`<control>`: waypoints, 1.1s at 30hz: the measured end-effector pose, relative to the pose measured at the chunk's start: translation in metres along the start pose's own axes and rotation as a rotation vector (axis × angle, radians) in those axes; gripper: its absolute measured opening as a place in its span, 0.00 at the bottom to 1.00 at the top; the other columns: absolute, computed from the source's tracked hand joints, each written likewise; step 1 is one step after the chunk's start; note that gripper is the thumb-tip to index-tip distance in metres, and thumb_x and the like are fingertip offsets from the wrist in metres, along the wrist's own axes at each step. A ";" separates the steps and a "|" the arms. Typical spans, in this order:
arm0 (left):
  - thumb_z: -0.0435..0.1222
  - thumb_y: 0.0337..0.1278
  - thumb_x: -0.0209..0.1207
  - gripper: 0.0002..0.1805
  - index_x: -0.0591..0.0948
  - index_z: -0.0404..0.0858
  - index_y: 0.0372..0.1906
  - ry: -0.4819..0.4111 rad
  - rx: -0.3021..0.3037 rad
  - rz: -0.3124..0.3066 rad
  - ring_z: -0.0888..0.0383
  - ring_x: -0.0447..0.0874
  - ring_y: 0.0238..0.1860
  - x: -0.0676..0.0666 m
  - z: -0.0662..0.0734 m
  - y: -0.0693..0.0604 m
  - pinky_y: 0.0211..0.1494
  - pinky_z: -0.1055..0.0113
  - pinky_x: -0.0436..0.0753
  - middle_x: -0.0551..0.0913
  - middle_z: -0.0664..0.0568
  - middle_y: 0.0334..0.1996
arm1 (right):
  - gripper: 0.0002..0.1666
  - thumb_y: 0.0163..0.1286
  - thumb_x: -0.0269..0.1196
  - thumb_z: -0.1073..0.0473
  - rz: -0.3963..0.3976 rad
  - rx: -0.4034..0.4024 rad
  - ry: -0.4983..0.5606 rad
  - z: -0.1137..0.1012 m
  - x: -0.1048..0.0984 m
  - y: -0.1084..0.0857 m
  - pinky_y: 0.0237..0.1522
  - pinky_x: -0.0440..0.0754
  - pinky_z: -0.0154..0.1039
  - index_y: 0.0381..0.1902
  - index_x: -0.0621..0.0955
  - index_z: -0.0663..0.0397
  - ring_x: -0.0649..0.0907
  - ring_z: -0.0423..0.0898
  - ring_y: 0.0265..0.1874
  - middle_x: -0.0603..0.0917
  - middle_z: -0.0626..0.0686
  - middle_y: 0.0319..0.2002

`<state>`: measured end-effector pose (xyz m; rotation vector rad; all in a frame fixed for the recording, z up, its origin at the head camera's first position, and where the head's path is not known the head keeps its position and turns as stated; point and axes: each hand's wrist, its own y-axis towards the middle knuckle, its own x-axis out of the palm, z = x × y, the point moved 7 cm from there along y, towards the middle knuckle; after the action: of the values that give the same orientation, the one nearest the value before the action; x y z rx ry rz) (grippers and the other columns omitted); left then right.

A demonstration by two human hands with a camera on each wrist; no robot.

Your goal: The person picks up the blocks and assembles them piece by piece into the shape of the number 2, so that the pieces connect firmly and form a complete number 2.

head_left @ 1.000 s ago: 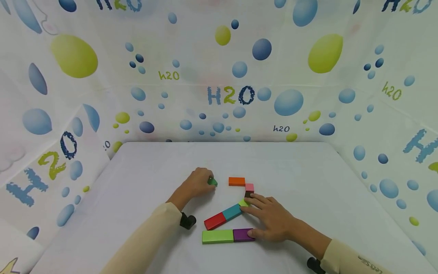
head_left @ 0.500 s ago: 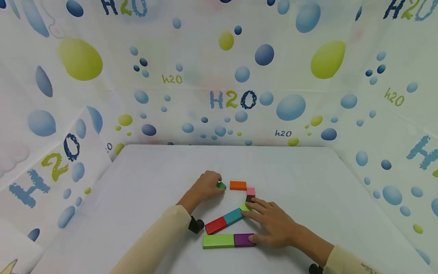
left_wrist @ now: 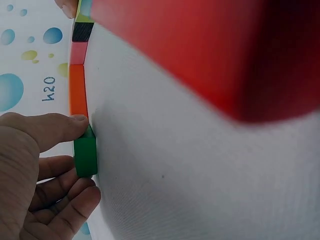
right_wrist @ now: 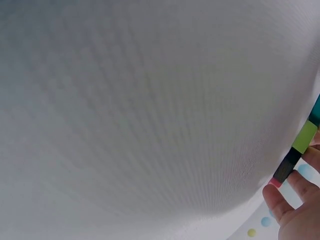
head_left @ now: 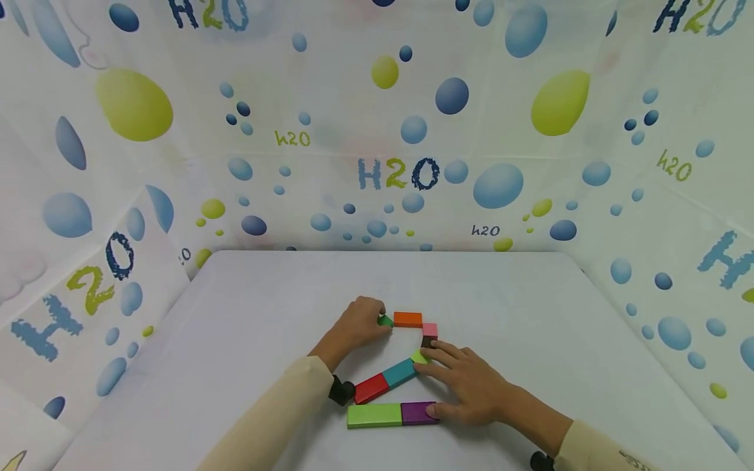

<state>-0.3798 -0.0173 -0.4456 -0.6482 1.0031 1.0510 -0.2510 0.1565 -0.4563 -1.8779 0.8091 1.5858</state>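
My left hand (head_left: 355, 325) pinches a small green block (left_wrist: 85, 157) between thumb and fingers, at the left end of an orange block (head_left: 408, 319). From there a pink block (head_left: 430, 330), a black block (right_wrist: 287, 165) and a small lime block (head_left: 419, 357) run toward me. A teal block (head_left: 399, 372) and a red block (head_left: 371, 388) slant down to the left. My right hand (head_left: 471, 386) lies with fingers spread. Its fingertips touch around the black and lime blocks, and its thumb rests on a purple block (head_left: 415, 413).
A long lime block (head_left: 374, 416) joins the purple block's left end, in front of the slanted row. All of it lies on a white table (head_left: 265, 281), with a printed cloth (head_left: 330, 85) behind. My left wrist camera (head_left: 341, 391) is close to the red block.
My left hand has carried the green block rightward, closing the gap to the orange block. The right hand stays in place on the blocks.
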 end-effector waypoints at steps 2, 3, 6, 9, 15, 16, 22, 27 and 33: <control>0.44 0.57 0.71 0.22 0.85 0.34 0.51 -0.002 0.002 0.005 0.56 0.78 0.39 0.000 -0.001 -0.001 0.47 0.65 0.84 0.86 0.49 0.42 | 0.42 0.68 0.52 0.24 -0.002 0.003 0.003 0.000 0.000 0.000 0.67 0.70 0.61 0.74 0.70 0.33 0.59 0.53 0.77 0.65 0.47 0.76; 0.44 0.57 0.70 0.22 0.85 0.34 0.52 -0.004 0.001 0.004 0.56 0.78 0.39 0.000 -0.001 -0.001 0.47 0.65 0.84 0.86 0.49 0.42 | 0.42 0.68 0.52 0.24 -0.003 0.005 0.004 -0.001 0.000 0.000 0.67 0.70 0.62 0.74 0.70 0.32 0.59 0.53 0.77 0.65 0.47 0.76; 0.46 0.57 0.71 0.24 0.84 0.35 0.53 -0.008 -0.011 -0.016 0.56 0.78 0.41 -0.001 -0.002 -0.003 0.48 0.64 0.84 0.86 0.48 0.44 | 0.42 0.68 0.52 0.24 -0.009 0.003 0.003 -0.001 0.000 0.001 0.68 0.69 0.61 0.74 0.70 0.32 0.59 0.53 0.77 0.65 0.47 0.76; 0.48 0.56 0.71 0.29 0.82 0.36 0.58 -0.010 -0.044 -0.059 0.55 0.78 0.43 -0.005 -0.004 -0.006 0.50 0.61 0.84 0.85 0.48 0.48 | 0.42 0.68 0.52 0.24 -0.008 -0.008 0.000 -0.002 -0.001 0.002 0.68 0.69 0.62 0.74 0.70 0.33 0.59 0.52 0.77 0.65 0.47 0.76; 0.53 0.54 0.71 0.37 0.76 0.42 0.67 0.040 -0.078 -0.181 0.53 0.80 0.48 -0.014 -0.007 -0.016 0.54 0.53 0.84 0.83 0.49 0.52 | 0.42 0.69 0.52 0.24 0.006 -0.029 -0.002 -0.003 -0.005 0.002 0.66 0.71 0.62 0.74 0.71 0.35 0.60 0.54 0.76 0.66 0.48 0.76; 0.53 0.54 0.71 0.37 0.75 0.44 0.67 0.056 -0.079 -0.199 0.52 0.80 0.50 -0.016 -0.007 -0.019 0.55 0.51 0.83 0.82 0.49 0.54 | 0.42 0.69 0.52 0.24 0.008 -0.033 -0.003 -0.003 -0.005 0.002 0.66 0.71 0.62 0.74 0.71 0.35 0.60 0.54 0.76 0.66 0.48 0.76; 0.53 0.55 0.71 0.39 0.72 0.47 0.71 0.098 -0.056 -0.254 0.48 0.77 0.58 -0.023 -0.008 -0.040 0.60 0.44 0.80 0.80 0.48 0.61 | 0.42 0.69 0.51 0.24 -0.003 -0.033 -0.025 -0.003 -0.005 0.004 0.67 0.72 0.60 0.74 0.70 0.35 0.61 0.53 0.76 0.67 0.48 0.75; 0.53 0.55 0.71 0.39 0.72 0.49 0.71 0.090 -0.003 -0.237 0.47 0.75 0.63 -0.025 -0.003 -0.057 0.61 0.43 0.79 0.77 0.49 0.64 | 0.42 0.68 0.54 0.25 -0.012 -0.025 -0.037 -0.001 -0.005 0.006 0.67 0.71 0.61 0.73 0.71 0.35 0.62 0.53 0.75 0.68 0.48 0.74; 0.54 0.56 0.69 0.39 0.71 0.50 0.71 0.126 0.095 -0.195 0.50 0.75 0.63 -0.020 0.013 -0.078 0.59 0.45 0.81 0.75 0.51 0.66 | 0.41 0.66 0.57 0.26 -0.016 -0.019 -0.053 -0.001 -0.009 0.007 0.66 0.71 0.61 0.72 0.72 0.35 0.64 0.52 0.73 0.70 0.48 0.72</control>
<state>-0.3063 -0.0445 -0.4234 -0.7249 1.0692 0.7950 -0.2569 0.1521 -0.4473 -1.8424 0.7567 1.6316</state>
